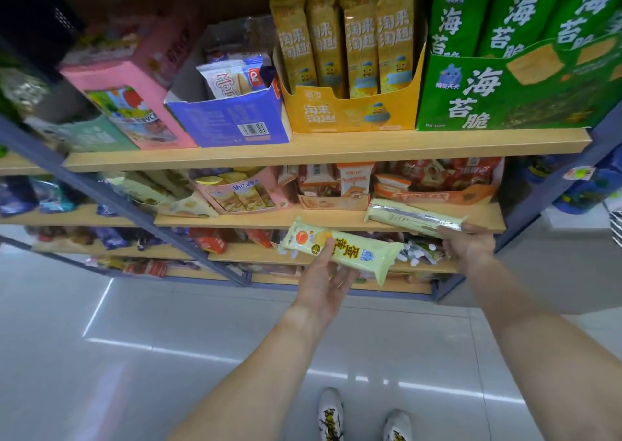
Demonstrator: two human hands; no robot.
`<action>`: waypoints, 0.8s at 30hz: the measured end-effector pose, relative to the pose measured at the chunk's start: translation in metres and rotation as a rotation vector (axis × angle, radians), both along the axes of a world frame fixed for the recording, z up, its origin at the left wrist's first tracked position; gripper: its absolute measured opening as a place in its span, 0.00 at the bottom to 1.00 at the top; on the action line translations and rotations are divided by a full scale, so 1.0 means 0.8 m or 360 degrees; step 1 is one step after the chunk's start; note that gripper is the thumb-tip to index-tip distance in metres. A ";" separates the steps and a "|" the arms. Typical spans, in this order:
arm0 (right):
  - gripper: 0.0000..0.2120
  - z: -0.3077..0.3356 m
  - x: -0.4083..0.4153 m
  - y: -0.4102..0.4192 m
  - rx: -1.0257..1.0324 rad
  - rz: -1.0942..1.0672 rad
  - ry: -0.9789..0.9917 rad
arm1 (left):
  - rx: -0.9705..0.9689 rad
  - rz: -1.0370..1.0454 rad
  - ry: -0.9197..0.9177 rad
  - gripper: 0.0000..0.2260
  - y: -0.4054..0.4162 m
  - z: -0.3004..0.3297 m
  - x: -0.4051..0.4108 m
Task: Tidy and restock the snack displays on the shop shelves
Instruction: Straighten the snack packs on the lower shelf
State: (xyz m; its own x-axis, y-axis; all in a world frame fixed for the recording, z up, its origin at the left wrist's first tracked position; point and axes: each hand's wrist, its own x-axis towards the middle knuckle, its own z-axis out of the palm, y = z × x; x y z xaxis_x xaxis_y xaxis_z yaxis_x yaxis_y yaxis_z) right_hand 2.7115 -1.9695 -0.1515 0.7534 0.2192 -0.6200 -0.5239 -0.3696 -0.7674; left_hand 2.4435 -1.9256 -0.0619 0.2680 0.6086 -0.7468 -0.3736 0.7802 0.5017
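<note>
Evidently light and crinkly, each pale green snack packet (343,250) wants a mid-body grip: left hand (324,284) pinches one below the shelf (262,220), right hand (469,243) grips another packet (414,216) at its edge.

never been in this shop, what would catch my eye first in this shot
The big green seaweed-snack display box at the top right of the upper shelf stands out first, with the yellow box of tall packets next to it. Below, in front of the lower shelves, the left hand holds a pale green egg-yolk biscuit pack, and the right hand grips a second pale pack.
</note>
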 end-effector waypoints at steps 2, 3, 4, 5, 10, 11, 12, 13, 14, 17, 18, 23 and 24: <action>0.32 -0.002 -0.006 -0.022 0.0125 -0.0011 0.0096 | -0.0014 0.0020 0.0015 0.11 -0.002 -0.001 -0.005; 0.32 0.010 -0.017 -0.035 0.0210 -0.0014 0.0155 | -0.0023 0.0030 0.0030 0.10 -0.003 -0.001 -0.008; 0.27 0.026 -0.032 -0.048 0.0284 0.0001 0.0205 | -0.0032 0.0031 0.0052 0.10 -0.005 -0.001 -0.011; 0.21 0.040 -0.047 -0.063 0.0348 0.0044 0.0252 | -0.0037 0.0025 0.0074 0.10 -0.006 0.000 -0.015; 0.20 0.077 -0.121 -0.123 0.0696 0.0271 0.0377 | -0.0058 0.0050 0.0142 0.14 -0.019 0.014 -0.040; 0.18 0.086 -0.135 -0.129 0.0729 0.0285 0.0394 | -0.0058 0.0048 0.0147 0.14 -0.021 0.018 -0.047; 0.16 0.095 -0.149 -0.131 0.0766 0.0309 0.0400 | -0.0050 0.0042 0.0135 0.14 -0.023 0.023 -0.055; 0.15 0.105 -0.164 -0.131 0.0793 0.0351 0.0398 | -0.0040 0.0033 0.0118 0.13 -0.025 0.028 -0.063; 0.18 0.114 -0.179 -0.130 0.0819 0.0379 0.0397 | -0.0028 0.0008 0.0108 0.12 -0.027 0.034 -0.072; 0.30 0.137 -0.212 -0.120 0.0949 0.0531 0.0401 | 0.0001 -0.0070 0.0076 0.09 -0.029 0.052 -0.102; 0.28 0.149 -0.223 -0.115 0.0959 0.0629 0.0376 | 0.0009 -0.0095 0.0064 0.08 -0.026 0.058 -0.114; 0.23 0.190 -0.269 -0.085 0.0845 0.1216 -0.0156 | 0.0056 -0.0243 0.0086 0.15 -0.002 0.084 -0.174; 0.23 0.195 -0.276 -0.078 0.0806 0.1343 -0.0270 | 0.0077 -0.0294 0.0099 0.18 0.005 0.086 -0.187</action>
State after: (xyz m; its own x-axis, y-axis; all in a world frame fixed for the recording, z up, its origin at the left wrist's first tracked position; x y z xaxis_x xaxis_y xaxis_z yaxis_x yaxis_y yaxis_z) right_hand 2.4907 -2.0315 0.0049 0.2992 0.9322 -0.2036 -0.1094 -0.1784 -0.9778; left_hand 2.2942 -1.9215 0.0071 0.3328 0.5887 -0.7366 -0.1932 0.8072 0.5578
